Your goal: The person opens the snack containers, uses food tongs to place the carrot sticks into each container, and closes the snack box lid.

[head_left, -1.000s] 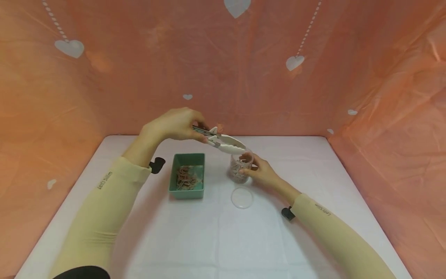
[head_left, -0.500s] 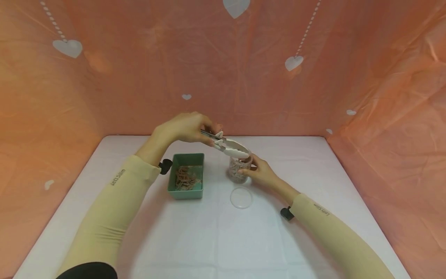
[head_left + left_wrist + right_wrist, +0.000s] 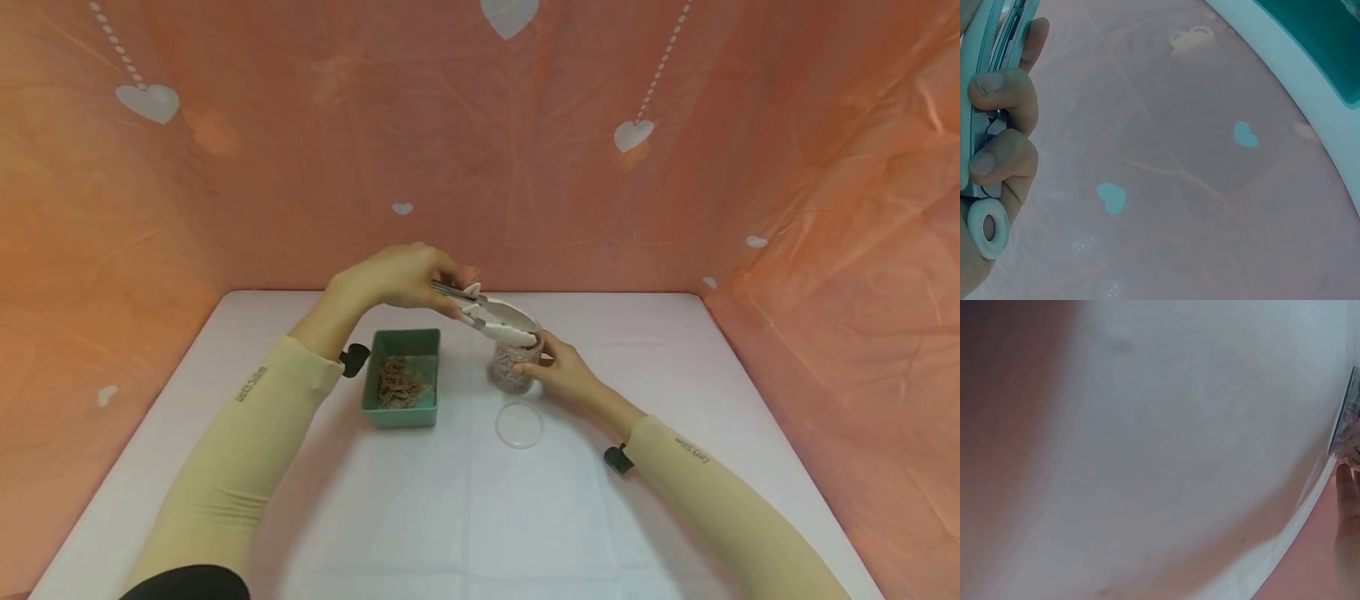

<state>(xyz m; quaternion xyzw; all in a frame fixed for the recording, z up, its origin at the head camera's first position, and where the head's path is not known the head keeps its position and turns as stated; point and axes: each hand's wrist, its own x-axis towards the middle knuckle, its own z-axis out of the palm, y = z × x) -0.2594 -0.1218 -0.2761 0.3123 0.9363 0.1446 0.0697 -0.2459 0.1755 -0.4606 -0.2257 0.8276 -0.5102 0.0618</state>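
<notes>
While the left hand grips tongs, the right hand holds 1 clear jar at their tips.

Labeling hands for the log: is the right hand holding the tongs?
No, the left hand holds the tongs, while the right hand grips the clear jar.

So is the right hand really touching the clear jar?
Touching: the head view shows the right hand curled around the clear jar, thumb against its near side.
</notes>
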